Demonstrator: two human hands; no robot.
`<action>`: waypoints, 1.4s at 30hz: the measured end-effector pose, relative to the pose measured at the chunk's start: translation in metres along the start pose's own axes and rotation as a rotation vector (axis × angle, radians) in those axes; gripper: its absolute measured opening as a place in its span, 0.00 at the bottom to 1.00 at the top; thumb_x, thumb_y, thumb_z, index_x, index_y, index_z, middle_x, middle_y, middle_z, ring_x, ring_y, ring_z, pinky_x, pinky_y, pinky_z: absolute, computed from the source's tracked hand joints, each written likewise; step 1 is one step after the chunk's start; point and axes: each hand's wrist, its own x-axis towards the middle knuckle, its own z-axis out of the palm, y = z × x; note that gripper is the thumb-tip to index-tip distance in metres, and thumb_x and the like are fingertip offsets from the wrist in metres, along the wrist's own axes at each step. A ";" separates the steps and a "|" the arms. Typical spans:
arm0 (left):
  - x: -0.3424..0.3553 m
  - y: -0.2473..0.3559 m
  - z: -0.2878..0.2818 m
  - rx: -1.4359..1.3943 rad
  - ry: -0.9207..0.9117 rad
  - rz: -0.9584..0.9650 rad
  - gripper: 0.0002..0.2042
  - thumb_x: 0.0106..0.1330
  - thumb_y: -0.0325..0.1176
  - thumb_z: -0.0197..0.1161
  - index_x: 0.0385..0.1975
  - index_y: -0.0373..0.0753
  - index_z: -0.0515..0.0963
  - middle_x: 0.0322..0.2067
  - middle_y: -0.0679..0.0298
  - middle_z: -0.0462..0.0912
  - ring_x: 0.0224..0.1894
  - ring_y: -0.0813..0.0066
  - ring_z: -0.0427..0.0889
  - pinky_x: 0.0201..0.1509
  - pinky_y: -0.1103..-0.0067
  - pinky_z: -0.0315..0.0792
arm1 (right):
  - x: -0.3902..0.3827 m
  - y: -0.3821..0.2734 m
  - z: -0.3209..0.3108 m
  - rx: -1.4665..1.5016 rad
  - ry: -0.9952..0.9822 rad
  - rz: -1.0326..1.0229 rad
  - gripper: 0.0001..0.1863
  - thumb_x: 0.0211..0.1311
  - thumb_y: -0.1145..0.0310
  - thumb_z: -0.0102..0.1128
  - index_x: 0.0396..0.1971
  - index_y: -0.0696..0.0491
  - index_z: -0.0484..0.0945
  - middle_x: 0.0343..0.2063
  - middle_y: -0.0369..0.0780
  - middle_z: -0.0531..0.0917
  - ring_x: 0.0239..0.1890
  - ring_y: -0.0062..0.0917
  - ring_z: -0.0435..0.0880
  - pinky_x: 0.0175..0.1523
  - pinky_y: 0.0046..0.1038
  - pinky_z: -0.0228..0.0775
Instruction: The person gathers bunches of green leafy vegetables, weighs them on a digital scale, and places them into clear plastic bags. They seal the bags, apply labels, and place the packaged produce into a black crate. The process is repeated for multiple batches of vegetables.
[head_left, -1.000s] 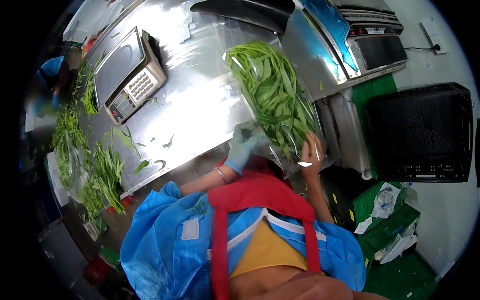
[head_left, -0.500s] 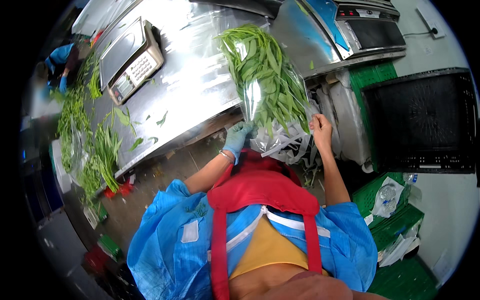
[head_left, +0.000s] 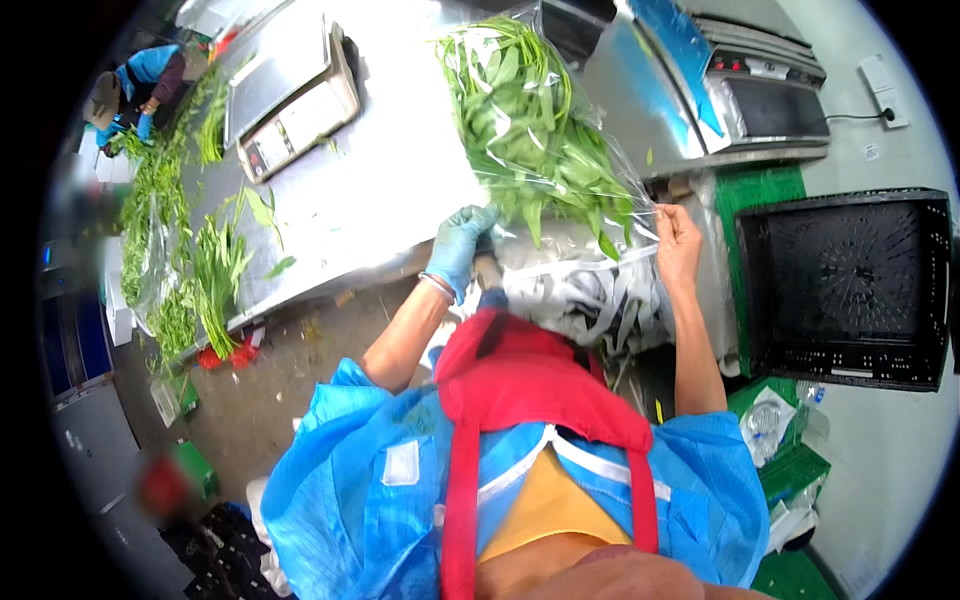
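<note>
A clear plastic bag full of long-stemmed leafy greens [head_left: 535,150] lies at the front right of the steel table [head_left: 400,190], its open edge toward me. My left hand [head_left: 462,245], in a thin blue-green glove, is closed on the left corner of that edge. My bare right hand [head_left: 680,243] pinches the right corner, so the edge is stretched between both hands. The leaf tips lie near the mouth, and the stems are at the far end. A bundle of white strips or bags [head_left: 590,300] hangs below the bag's edge.
A weighing scale [head_left: 295,110] stands on the table, with loose greens [head_left: 215,275] left of it. A co-worker [head_left: 145,90] bends over greens at the far left. A steel machine [head_left: 750,100] stands at the back right, above a black crate [head_left: 850,285] and green crates [head_left: 785,470].
Both hands have moved apart and slightly forward, pulling the bag's mouth wider and flatter. The view has shifted, and the co-worker shows more fully.
</note>
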 end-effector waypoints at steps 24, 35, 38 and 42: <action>-0.063 -0.112 -0.048 0.035 0.074 -0.212 0.04 0.61 0.28 0.58 0.25 0.40 0.77 0.26 0.66 0.81 0.26 0.81 0.76 0.32 0.84 0.70 | -0.080 0.046 -0.019 -0.031 -0.008 0.221 0.05 0.58 0.73 0.54 0.31 0.58 0.76 0.19 0.32 0.72 0.22 0.11 0.67 0.28 0.17 0.60; -0.066 -0.110 -0.053 0.071 0.052 -0.233 0.04 0.60 0.28 0.59 0.23 0.40 0.77 0.24 0.68 0.80 0.25 0.83 0.75 0.32 0.85 0.70 | -0.137 0.055 0.034 0.043 -0.386 0.414 0.22 0.59 0.73 0.50 0.55 0.55 0.66 0.13 0.33 0.71 0.15 0.13 0.65 0.22 0.17 0.58; -0.065 -0.106 -0.052 0.112 0.033 -0.239 0.03 0.60 0.30 0.59 0.26 0.42 0.77 0.26 0.68 0.81 0.25 0.83 0.75 0.33 0.85 0.70 | -0.138 0.052 0.043 0.142 -0.368 0.438 0.23 0.59 0.72 0.49 0.57 0.56 0.63 0.13 0.33 0.71 0.14 0.14 0.65 0.20 0.19 0.59; -0.063 -0.095 -0.046 0.021 -0.028 -0.341 0.14 0.63 0.45 0.55 0.40 0.43 0.75 0.34 0.68 0.79 0.34 0.80 0.75 0.41 0.81 0.68 | -0.109 0.045 0.073 0.256 -0.228 0.530 0.22 0.61 0.71 0.51 0.55 0.58 0.63 0.12 0.33 0.70 0.10 0.12 0.62 0.17 0.16 0.55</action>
